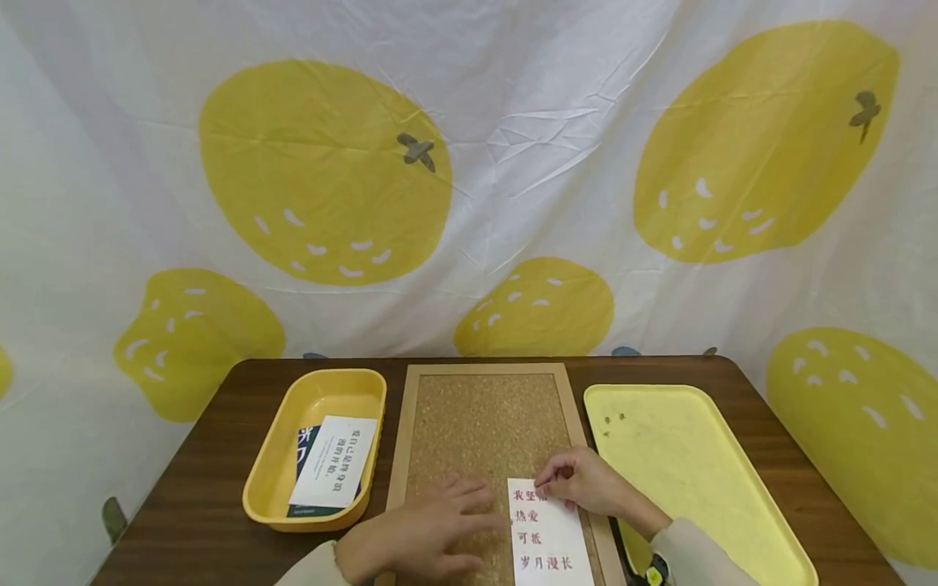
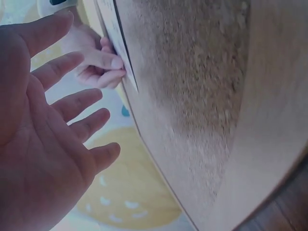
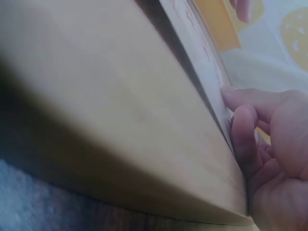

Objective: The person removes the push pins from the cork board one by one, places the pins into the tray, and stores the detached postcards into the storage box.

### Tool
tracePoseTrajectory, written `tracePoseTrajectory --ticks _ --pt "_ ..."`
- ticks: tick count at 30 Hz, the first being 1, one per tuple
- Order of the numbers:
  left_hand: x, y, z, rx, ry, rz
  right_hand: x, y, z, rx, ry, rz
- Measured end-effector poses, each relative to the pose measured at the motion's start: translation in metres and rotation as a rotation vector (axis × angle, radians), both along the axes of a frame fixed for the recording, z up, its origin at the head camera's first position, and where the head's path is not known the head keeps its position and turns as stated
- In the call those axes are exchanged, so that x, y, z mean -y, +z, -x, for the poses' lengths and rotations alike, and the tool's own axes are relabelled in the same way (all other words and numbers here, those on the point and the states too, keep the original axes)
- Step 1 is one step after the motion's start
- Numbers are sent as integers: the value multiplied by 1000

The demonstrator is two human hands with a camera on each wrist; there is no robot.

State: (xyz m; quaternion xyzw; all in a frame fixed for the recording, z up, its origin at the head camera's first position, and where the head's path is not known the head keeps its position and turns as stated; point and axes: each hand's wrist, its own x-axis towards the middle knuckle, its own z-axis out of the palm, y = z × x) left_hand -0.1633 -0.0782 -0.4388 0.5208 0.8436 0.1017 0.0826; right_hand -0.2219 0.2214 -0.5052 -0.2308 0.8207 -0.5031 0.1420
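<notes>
A white card (image 1: 551,537) with red Chinese characters lies along the right side of a wood-framed cork board (image 1: 484,415). At the card's upper right corner my right hand (image 1: 589,482) pinches its edge with curled fingers. The right wrist view shows the fingertips (image 3: 243,118) against the card (image 3: 202,62), with a small dark bit beside them too hidden to identify. My left hand (image 1: 421,533) hovers over the lower left of the board, slightly blurred. Its fingers (image 2: 79,101) are spread and hold nothing.
On the left stands a yellow basket (image 1: 252,498) with printed cards (image 1: 335,464) inside. At the right lies a pale yellow tray (image 1: 681,456) bearing several tiny dark pieces (image 1: 607,421). The dark wooden table (image 1: 198,472) ends at a lemon-print curtain (image 1: 484,106).
</notes>
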Motion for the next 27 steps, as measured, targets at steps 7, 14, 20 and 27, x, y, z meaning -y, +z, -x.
tracePoseTrajectory --ticks 7,14,20,27 --pt "-10 -8 -2 -62 -16 57 1 2 0 -12 11 -15" --pt "-19 -13 2 -7 -47 89 1 3 -1 -29 13 -47" --pt "-26 -17 3 -26 -59 141 1 3 0 -38 17 -66" --pt "-32 -28 4 -193 -61 208 2 4 0 -41 8 -81"
